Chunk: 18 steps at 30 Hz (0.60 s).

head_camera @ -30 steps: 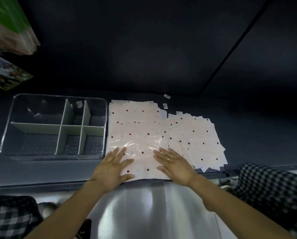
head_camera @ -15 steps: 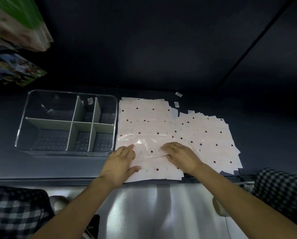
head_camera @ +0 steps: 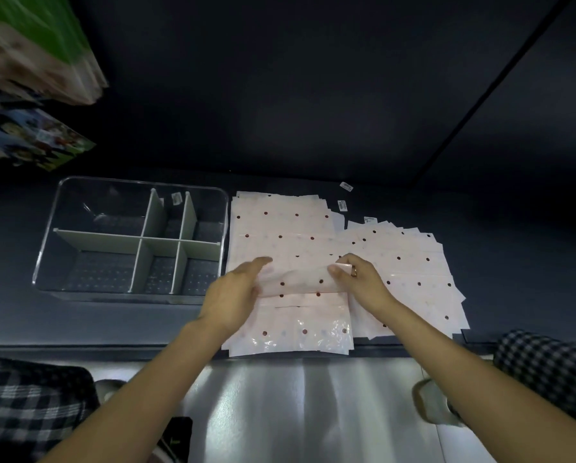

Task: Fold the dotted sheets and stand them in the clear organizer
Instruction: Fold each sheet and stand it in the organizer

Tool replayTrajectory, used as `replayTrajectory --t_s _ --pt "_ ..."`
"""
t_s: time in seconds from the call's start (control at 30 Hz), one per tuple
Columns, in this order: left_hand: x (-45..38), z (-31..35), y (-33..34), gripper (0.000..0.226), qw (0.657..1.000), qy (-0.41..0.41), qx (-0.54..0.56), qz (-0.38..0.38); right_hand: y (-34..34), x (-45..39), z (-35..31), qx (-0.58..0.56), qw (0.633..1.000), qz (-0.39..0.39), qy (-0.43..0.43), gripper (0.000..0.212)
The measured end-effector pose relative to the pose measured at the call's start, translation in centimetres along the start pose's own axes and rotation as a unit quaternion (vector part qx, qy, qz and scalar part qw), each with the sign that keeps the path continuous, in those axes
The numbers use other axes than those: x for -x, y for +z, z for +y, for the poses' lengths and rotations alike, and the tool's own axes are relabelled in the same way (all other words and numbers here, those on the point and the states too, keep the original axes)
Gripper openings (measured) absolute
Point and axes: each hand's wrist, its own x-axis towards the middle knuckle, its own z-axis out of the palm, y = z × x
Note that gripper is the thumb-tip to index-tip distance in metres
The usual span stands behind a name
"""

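Pale pink dotted sheets lie in two overlapping piles on the dark shelf, one pile (head_camera: 280,228) beside the organizer and one (head_camera: 413,272) to its right. My left hand (head_camera: 233,295) and my right hand (head_camera: 360,279) each pinch an end of the top dotted sheet (head_camera: 300,284), whose middle is lifted into a fold above the left pile. Its near part still rests flat by the shelf edge. The clear organizer (head_camera: 133,240), with grey dividers and nothing in its compartments, stands just left of the sheets.
Small white labels (head_camera: 346,186) lie behind the sheets. Coloured packages (head_camera: 36,55) hang at the upper left. A dark wall rises behind the shelf (head_camera: 514,262). A shiny metal surface (head_camera: 313,412) lies below the shelf edge, with checked fabric (head_camera: 29,406) on both sides.
Both hands went from lying flat on the top sheet to gripping its two ends and raising its middle into a fold. The view has shifted a little, moving everything rightward.
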Motion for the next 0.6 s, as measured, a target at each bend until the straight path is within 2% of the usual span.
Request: replayTrajectory --t_s 0.1,0.17,0.23,0.33,0.43,0.6 --pt "0.4 0.6 0.5 0.058 0.988 0.083 -0.049 0.116 0.9 -1.5 0.6 0.022 0.998 0.039 0.046 0.017" --pt "0.4 0.8 1.1 0.054 0.976 0.137 -0.106 0.129 1.3 -2.5 1.1 0.043 0.996 0.047 0.063 0.018" --pt "0.5 0.6 2.2 0.057 0.979 0.146 -0.131 0.057 1.6 -3.5 1.4 0.090 0.992 0.046 0.077 0.023" --pt "0.4 -0.7 4.1 0.071 0.975 0.109 -0.183 -0.066 1.8 -4.6 1.6 0.148 0.984 0.031 0.096 0.030" --pt "0.2 -1.8 5.2 0.076 0.962 0.097 -0.231 -0.105 2.2 -5.4 1.9 0.175 0.979 0.029 0.100 0.030" --pt "0.1 -2.2 5.5 0.075 0.958 0.102 -0.233 -0.131 2.5 -5.8 2.0 0.211 0.971 0.033 0.107 0.033"
